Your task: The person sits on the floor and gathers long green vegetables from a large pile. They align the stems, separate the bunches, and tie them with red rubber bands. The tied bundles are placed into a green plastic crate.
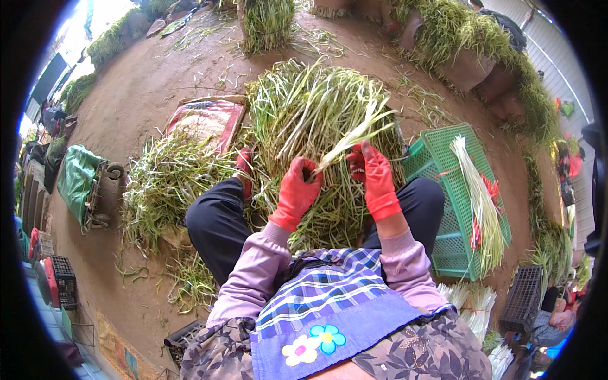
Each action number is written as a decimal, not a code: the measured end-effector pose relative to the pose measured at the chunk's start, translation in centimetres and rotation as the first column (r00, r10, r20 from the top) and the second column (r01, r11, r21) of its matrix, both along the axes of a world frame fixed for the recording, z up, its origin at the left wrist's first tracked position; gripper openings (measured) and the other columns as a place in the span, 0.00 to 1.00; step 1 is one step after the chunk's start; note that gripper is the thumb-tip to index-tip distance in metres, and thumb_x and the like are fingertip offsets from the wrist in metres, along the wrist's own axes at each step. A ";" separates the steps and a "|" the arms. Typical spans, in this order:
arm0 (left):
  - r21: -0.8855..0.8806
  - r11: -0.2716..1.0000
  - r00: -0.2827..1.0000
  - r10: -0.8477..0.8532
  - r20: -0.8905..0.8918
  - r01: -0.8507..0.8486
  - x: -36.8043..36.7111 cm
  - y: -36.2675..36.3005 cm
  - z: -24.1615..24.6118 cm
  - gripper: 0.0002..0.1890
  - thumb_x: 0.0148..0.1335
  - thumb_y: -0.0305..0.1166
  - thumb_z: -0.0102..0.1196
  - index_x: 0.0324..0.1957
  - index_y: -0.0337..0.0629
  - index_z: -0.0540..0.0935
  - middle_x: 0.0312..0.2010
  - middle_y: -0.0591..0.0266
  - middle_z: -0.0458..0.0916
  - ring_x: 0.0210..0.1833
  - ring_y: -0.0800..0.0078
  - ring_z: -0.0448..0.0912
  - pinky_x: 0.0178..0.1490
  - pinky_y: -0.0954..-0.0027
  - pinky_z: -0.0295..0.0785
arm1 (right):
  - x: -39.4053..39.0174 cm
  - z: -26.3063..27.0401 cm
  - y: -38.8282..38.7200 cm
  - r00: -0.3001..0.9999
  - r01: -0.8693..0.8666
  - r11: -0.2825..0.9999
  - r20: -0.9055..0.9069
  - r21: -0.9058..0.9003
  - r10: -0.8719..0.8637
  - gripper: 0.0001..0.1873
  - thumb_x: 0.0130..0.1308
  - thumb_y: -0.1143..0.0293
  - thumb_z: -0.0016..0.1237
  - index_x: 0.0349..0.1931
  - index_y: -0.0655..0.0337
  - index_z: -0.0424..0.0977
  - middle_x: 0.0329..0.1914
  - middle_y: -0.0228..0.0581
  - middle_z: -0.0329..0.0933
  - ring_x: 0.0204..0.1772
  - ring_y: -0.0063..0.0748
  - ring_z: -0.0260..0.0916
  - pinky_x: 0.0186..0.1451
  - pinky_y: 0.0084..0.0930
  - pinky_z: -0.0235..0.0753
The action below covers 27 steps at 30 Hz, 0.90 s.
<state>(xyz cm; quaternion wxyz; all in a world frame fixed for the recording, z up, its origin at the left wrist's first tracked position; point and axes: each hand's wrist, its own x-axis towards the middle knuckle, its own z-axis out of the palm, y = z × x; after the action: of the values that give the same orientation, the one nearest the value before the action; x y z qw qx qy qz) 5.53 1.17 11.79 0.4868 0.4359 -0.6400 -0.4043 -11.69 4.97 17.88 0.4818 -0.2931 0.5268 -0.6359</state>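
My left hand (299,185), in a red rubber glove, is closed on the lower end of a few pale green leafy stalks (349,140). Beside the stalks is my right hand (373,175), gloved alike, its fingers partly curled near the leaves; whether it touches them I cannot tell. Under both hands lies a big heap of long green stalks (294,109) with yellowing leaves, between my legs. On an upturned-looking green plastic crate (441,142) at the right rests a bundle of trimmed pale stalks (479,204), with red ties (491,187) next to it.
Loose leaves (175,185) are piled by my left leg, against a red-edged sack (206,118). Farther left stands a low wheeled thing with a green cover (78,180). White-stemmed bundles (477,308) and a black crate (522,297) are at the lower right. Plant stacks (460,38) line the back; other people sit at the edges.
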 end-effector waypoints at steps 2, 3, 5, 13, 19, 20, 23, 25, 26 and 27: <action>-0.047 0.999 0.996 0.005 0.089 -0.001 0.1 2.3 0.0 0.11 0.54 0.28 0.62 0.34 0.41 0.73 0.27 0.62 0.75 0.26 0.77 0.72 0.33 0.72 0.70 | 0.7 -0.2 0.4 0.999 -0.027 0.998 0.035 -0.064 0.029 0.17 0.67 0.54 0.50 0.42 0.57 0.80 0.24 0.23 0.76 0.23 0.11 0.67 0.25 0.11 0.66; -0.039 0.999 0.988 0.026 0.155 -0.020 0.2 3.2 0.2 0.11 0.55 0.29 0.63 0.35 0.41 0.73 0.28 0.63 0.76 0.27 0.77 0.73 0.33 0.73 0.70 | 1.0 -0.2 0.6 1.000 -0.024 0.999 0.001 -0.040 0.024 0.16 0.67 0.55 0.51 0.42 0.58 0.81 0.22 0.22 0.73 0.22 0.11 0.66 0.25 0.11 0.65; 0.250 0.954 0.984 -0.146 -0.106 0.168 0.1 4.2 1.1 0.13 0.56 0.31 0.64 0.39 0.40 0.74 0.30 0.63 0.78 0.27 0.76 0.74 0.32 0.74 0.71 | 0.7 0.3 1.4 0.990 -0.128 0.990 -0.071 -0.066 0.123 0.15 0.68 0.57 0.50 0.43 0.59 0.80 0.25 0.23 0.76 0.25 0.11 0.69 0.29 0.10 0.66; 0.418 0.638 0.702 -0.283 -0.654 0.647 -2.4 4.6 4.7 0.23 0.69 0.51 0.46 0.52 0.43 0.78 0.30 0.70 0.81 0.21 0.88 0.74 0.22 0.83 0.66 | -2.7 1.5 2.8 0.893 -0.450 0.822 -0.174 -0.350 0.415 0.20 0.73 0.61 0.40 0.56 0.65 0.71 0.52 0.38 0.77 0.55 0.25 0.71 0.58 0.25 0.68; 0.429 0.775 0.819 -0.191 -0.541 0.465 -5.3 4.6 3.4 0.15 0.67 0.45 0.53 0.39 0.44 0.83 0.22 0.71 0.80 0.18 0.88 0.71 0.21 0.84 0.65 | -5.1 -1.7 2.4 0.941 -0.073 0.996 -0.326 0.060 0.088 0.17 0.70 0.59 0.46 0.50 0.62 0.74 0.41 0.31 0.79 0.43 0.20 0.75 0.41 0.15 0.73; 0.432 0.785 0.824 -0.169 -0.540 0.444 -5.7 4.5 3.1 0.15 0.67 0.44 0.53 0.39 0.43 0.83 0.22 0.71 0.80 0.18 0.88 0.71 0.21 0.84 0.65 | -5.6 -1.8 2.7 0.938 0.064 0.998 -0.343 0.025 -0.052 0.14 0.69 0.59 0.49 0.44 0.60 0.76 0.35 0.27 0.79 0.36 0.16 0.74 0.32 0.12 0.70; 0.442 0.806 0.853 -0.142 -0.502 0.395 -7.1 4.7 2.0 0.11 0.66 0.40 0.55 0.39 0.43 0.82 0.23 0.71 0.80 0.22 0.86 0.73 0.25 0.83 0.68 | -6.9 -1.3 3.5 0.966 0.085 0.991 -0.234 -0.101 -0.107 0.10 0.67 0.63 0.52 0.39 0.59 0.79 0.28 0.25 0.78 0.26 0.12 0.68 0.28 0.11 0.65; 0.397 0.831 0.863 -0.180 -0.472 0.390 -8.3 5.1 1.2 0.10 0.66 0.38 0.55 0.39 0.42 0.81 0.24 0.72 0.79 0.24 0.87 0.74 0.27 0.83 0.69 | -6.9 -1.2 3.5 0.954 -0.103 0.984 -0.293 -0.146 0.057 0.07 0.65 0.68 0.54 0.37 0.62 0.78 0.27 0.24 0.77 0.29 0.10 0.68 0.33 0.11 0.67; 0.428 0.810 0.857 -0.166 -0.487 0.401 -8.9 5.3 0.8 0.10 0.66 0.38 0.55 0.40 0.41 0.80 0.26 0.71 0.80 0.25 0.86 0.74 0.28 0.81 0.70 | -6.9 -1.2 3.7 0.976 -0.116 0.989 -0.196 -0.092 0.096 0.08 0.65 0.67 0.55 0.38 0.62 0.79 0.27 0.25 0.77 0.28 0.11 0.69 0.31 0.11 0.68; 0.467 0.757 0.817 -0.150 -0.556 0.457 -9.4 5.3 0.4 0.11 0.66 0.37 0.56 0.43 0.40 0.79 0.28 0.71 0.79 0.26 0.85 0.73 0.31 0.82 0.70 | -6.8 -1.2 3.7 0.984 -0.069 0.997 -0.167 -0.030 0.063 0.08 0.65 0.67 0.55 0.38 0.63 0.79 0.27 0.25 0.77 0.28 0.10 0.69 0.31 0.11 0.68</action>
<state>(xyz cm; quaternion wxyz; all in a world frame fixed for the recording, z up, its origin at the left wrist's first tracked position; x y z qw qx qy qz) -3.90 6.48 12.19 0.3991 0.3332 -0.4052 -0.7520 -18.48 8.65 16.65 0.4517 -0.3711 0.5437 -0.6022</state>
